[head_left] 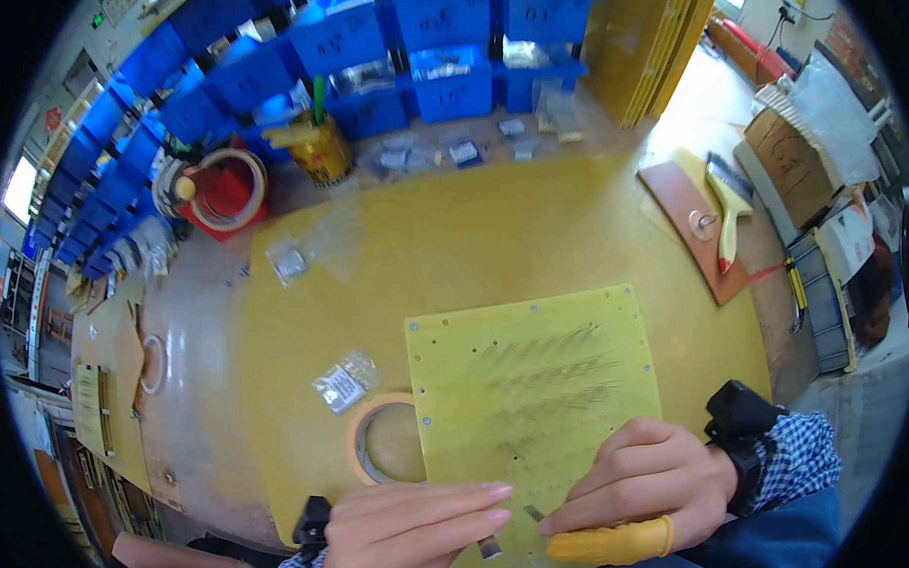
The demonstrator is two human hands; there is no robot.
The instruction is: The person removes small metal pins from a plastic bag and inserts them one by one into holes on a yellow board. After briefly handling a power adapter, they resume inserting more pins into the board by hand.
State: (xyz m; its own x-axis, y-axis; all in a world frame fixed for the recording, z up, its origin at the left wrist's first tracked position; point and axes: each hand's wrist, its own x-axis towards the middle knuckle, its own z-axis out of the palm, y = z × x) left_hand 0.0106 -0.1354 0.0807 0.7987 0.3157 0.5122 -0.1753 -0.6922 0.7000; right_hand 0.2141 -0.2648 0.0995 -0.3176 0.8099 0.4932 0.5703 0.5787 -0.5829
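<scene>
A square yellow board (538,381) lies before me, with small holes along its edges and slanting rows of thin dark pins or wires. Over its near left corner is my left hand (408,526), its fingers pressed together; a small dark, shiny piece (491,548) shows under the fingertips. My right hand (642,483) is closed over the near right part of the board, with a yellow rubber finger cot (614,544) on one finger. A small grey metal tip (535,514) sticks out at its fingertips; the rest is hidden.
A tape roll (360,443) and a small clear bag (345,383) lie left of the board. Blue bins (448,84) line the back, behind a yellow can (320,153). A brush (729,209) rests on a brown plate (687,216) at right. Another person's arm (174,559) shows lower left.
</scene>
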